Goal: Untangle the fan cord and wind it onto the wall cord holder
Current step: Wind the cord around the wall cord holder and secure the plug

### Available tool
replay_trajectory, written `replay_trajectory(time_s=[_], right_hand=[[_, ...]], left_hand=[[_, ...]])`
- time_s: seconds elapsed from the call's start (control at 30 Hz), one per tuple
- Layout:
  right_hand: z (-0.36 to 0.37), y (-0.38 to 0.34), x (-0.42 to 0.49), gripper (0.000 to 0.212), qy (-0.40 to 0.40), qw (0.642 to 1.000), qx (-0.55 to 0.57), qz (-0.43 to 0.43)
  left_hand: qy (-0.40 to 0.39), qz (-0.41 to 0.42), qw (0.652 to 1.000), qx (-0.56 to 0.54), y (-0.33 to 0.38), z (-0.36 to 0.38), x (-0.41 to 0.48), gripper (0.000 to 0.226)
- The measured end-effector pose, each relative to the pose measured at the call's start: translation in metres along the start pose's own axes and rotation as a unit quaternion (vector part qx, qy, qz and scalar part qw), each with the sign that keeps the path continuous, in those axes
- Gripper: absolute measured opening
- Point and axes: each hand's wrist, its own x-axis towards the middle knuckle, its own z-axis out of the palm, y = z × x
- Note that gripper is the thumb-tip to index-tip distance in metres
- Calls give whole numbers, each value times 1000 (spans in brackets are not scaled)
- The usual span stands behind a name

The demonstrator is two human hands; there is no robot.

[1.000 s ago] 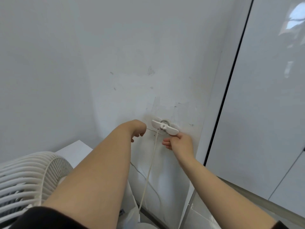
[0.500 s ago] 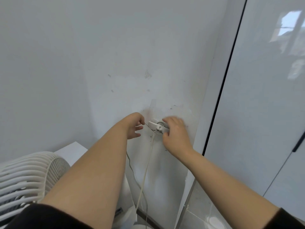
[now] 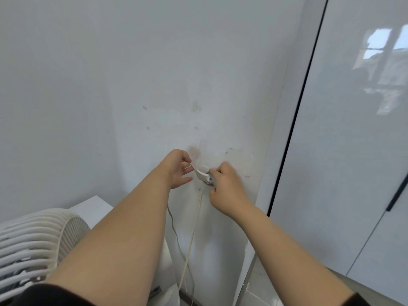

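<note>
Two black sleeves (image 3: pixel 55 294) sit nearest you at the bottom edge, and your bare forearms reach up and away from them. Low on your left, right beside the left forearm, there's the white grille of the fan (image 3: pixel 33 239).

Now the fan cord (image 3: pixel 192 235): a thin pale line climbing from the bottom edge, running up between your forearms against the wall (image 3: pixel 154 85). A fainter grey line trails just left of it, and you can't tell whether that's more cord or only shadow.

Up at the hands, your left hand (image 3: pixel 176 168) has thumb and forefinger pinched on the cord, just off the left tip of the cord holder (image 3: pixel 202 174), with the other fingers loose and stretched out below the pinch. Your right hand (image 3: pixel 228 191) is blurred, its fingers curled in over the holder's right half, thumb up at the hub. Whether the cord also sits under those fingers can't be made out.

Only the holder's white left wing shows, in the gap between your two hands. The cord drops away from just under the hub, touching close by the right hand's lower fingers.

Behind it all, the wall is scuffed and patched around the holder. Off to the right stands a glossy cabinet door (image 3: pixel 353 140) with a dark handle (image 3: pixel 397 191).
</note>
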Motion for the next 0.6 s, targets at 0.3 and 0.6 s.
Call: replay_trajectory(time_s=[0.3,0.6], right_hand=[[-6,-2,7,17,-27,996,-72,-36],[-19,-11,4,10,-60,982,-158,-87]], left_hand=[[9,27,1000,1,4,1,1,30],[64,149,979,-121,14,4,-3,38]])
